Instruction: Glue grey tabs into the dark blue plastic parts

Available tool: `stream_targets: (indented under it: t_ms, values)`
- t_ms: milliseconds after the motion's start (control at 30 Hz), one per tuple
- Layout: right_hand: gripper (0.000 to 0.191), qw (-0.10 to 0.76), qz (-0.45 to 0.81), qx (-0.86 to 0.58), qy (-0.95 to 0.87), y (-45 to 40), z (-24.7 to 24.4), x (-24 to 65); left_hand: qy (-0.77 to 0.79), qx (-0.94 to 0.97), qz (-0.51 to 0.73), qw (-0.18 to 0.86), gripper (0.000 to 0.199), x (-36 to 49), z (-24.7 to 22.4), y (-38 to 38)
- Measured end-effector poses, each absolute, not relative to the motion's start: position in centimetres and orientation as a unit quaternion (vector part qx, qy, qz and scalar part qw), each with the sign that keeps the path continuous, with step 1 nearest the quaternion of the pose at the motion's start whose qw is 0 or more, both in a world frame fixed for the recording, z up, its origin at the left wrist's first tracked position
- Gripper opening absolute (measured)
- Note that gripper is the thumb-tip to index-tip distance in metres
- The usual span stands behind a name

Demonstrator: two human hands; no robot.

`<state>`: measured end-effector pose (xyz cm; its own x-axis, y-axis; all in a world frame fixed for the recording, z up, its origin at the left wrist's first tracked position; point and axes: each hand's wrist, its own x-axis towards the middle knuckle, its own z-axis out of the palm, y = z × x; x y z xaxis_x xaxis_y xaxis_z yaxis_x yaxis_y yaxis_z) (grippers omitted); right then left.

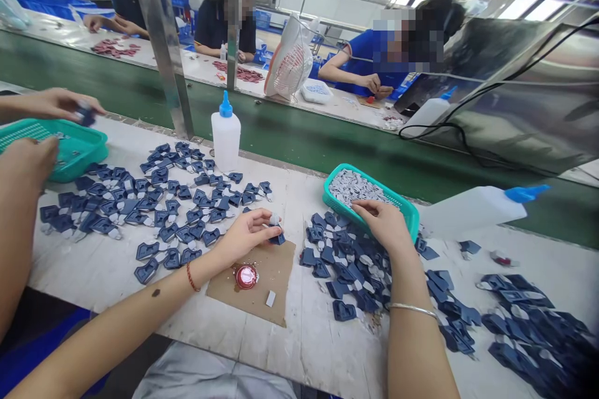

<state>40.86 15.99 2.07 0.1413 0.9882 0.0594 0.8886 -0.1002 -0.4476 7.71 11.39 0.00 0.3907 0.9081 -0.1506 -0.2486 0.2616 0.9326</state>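
Observation:
My left hand is closed on a dark blue part with a whitish tip, held above a piece of brown cardboard. On the cardboard lie a round red dish and a small pale block. My right hand reaches over the near edge of a green basket full of small grey-white pieces. Its fingertips are pinched at the pieces; what they hold is too small to tell. Dark blue parts are heaped below the basket, and others are spread on the left.
A white bottle with blue cap stands behind the left parts; another bottle leans right of the basket. At far left, a co-worker's hands work over a second green basket. A metal post rises behind.

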Motion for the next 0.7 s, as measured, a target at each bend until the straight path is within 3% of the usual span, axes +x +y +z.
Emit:
stream_targets:
  t_ms: [700]
  values:
    - [0.023, 0.152, 0.108, -0.72, -0.669, 16.79, 2.17, 41.34, 0.374, 0.44, 0.411, 0.706, 0.049, 7.82, -0.33, 11.36]
